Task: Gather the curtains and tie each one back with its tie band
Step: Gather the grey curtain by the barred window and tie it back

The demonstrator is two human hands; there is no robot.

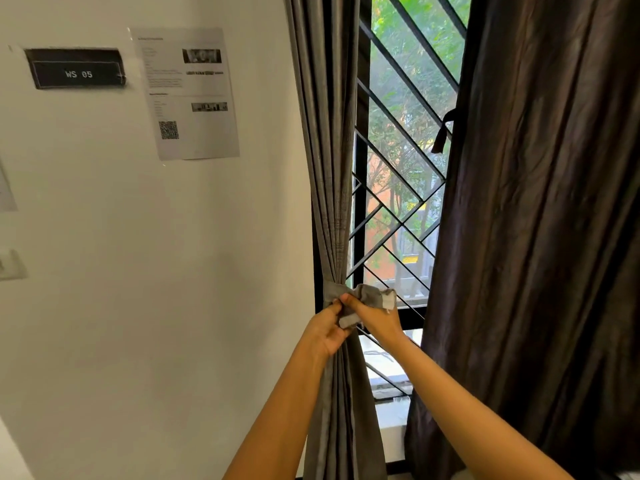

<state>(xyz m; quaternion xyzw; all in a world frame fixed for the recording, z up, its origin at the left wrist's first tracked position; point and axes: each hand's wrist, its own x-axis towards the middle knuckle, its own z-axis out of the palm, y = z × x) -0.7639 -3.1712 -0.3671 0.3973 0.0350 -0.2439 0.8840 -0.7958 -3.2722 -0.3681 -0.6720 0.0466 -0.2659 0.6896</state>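
Left hand (325,329) and right hand (375,315), arms outstretched, each pinch an end of the grey fabric tie band (370,293). The band wraps the gathered grey pleated curtain (330,202), beside the white wall (173,271). Right of it, the dark brown curtain (536,237) hangs loose. Black window grille (398,216) behind.

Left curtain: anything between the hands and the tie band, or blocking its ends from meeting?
Nothing visible. Both hands grip the tie band: the left hand pinches one end and the right hand the other, in front of the gathered grey curtain. Only their own fingers lie between the ends.
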